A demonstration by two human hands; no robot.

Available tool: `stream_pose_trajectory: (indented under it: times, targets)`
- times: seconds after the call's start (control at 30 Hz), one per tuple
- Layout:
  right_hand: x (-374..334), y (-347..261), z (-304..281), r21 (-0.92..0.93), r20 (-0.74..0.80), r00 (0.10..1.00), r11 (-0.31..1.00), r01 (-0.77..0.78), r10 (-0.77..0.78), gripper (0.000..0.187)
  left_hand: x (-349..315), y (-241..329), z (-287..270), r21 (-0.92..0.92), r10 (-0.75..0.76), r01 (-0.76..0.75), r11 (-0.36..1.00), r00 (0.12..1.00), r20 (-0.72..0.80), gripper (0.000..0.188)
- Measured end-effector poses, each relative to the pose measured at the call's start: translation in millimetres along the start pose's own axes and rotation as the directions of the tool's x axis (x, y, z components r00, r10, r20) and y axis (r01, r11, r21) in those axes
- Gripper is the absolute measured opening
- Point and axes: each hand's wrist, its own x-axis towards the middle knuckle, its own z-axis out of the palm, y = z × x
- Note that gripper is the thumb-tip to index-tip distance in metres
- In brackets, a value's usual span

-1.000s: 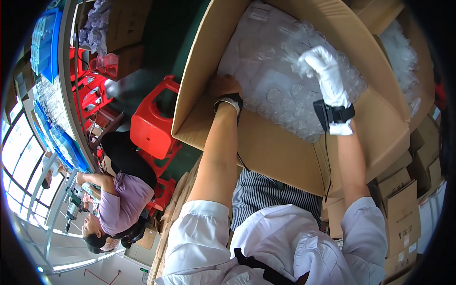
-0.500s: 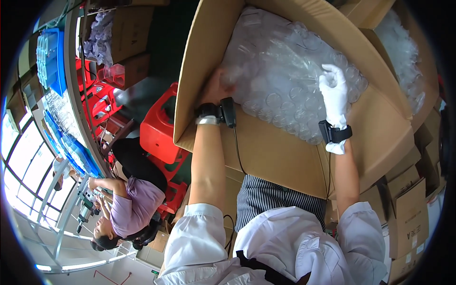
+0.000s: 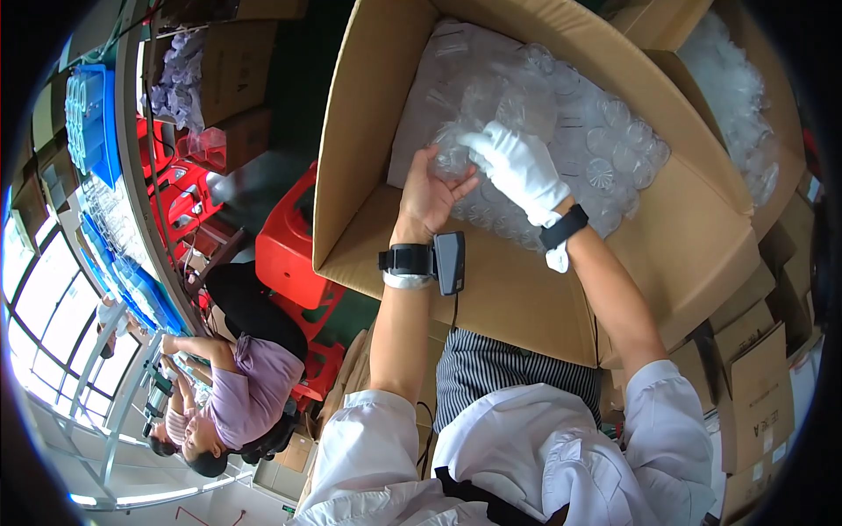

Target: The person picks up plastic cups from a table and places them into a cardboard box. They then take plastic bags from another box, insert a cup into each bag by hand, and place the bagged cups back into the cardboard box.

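My bare left hand (image 3: pixel 430 197) is cupped, its thumb and fingers around the near end of a bundle of clear plastic cup-like pieces (image 3: pixel 510 98). My right hand (image 3: pixel 519 168), in a white glove, is bent over the same bundle with its fingertips on the plastic; the exact grip is partly hidden. Beneath both hands, rows of clear round plastic pieces (image 3: pixel 605 145) lie packed in a large open cardboard box (image 3: pixel 495 285). A pale sheet (image 3: pixel 410 131) lies under the bundle at the box's left side.
On the right stands another box with clear plastic pieces (image 3: pixel 745 131), near stacked cartons (image 3: pixel 759 394). Red stools (image 3: pixel 285 237) are at the left. A co-worker in a lilac top (image 3: pixel 263 377) sits by a long bench with blue trays (image 3: pixel 110 123).
My left hand has come back out of the box's left side. My right hand has swung left to meet it at the bundle. The shiny film over the packed pieces no longer shows.
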Motion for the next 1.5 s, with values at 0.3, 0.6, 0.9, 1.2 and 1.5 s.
stream_pose_trajectory:
  times: [0.3, 0.6, 0.9, 1.2, 1.5]
  targets:
    - [31, 4, -7, 0.319, -0.055, 0.996, 0.944, 0.083, -0.069, 0.006, 54, -24, -45, 0.039, 0.14, -0.136, 0.99, 0.918, -0.371, 0.044]
    - [47, -2, -36, 0.882, 0.051, 0.97, 0.444, -0.156, 0.239, 0.009, 83, -82, -19, 0.958, 0.581, -0.246, -0.148, 0.762, 0.286, 0.048]
    - [40, 25, -75, 0.983, 0.134, 0.949, -0.162, -0.09, 0.285, 0.014, 96, -61, -28, 0.945, 0.398, -0.326, -0.03, 0.863, 0.31, 0.055]
    - [19, 52, -23, -0.041, -0.021, 0.97, 0.97, 0.24, -0.241, 0.024, 53, 3, -3, 0.937, -0.096, -0.282, 0.207, 0.947, 0.306, 0.07]
    - [19, 24, -19, 0.316, 0.381, 0.925, 0.939, -0.137, 0.007, 0.014, 41, 18, 0, 0.879, 0.037, -0.413, 0.236, 0.908, 0.417, 0.066]
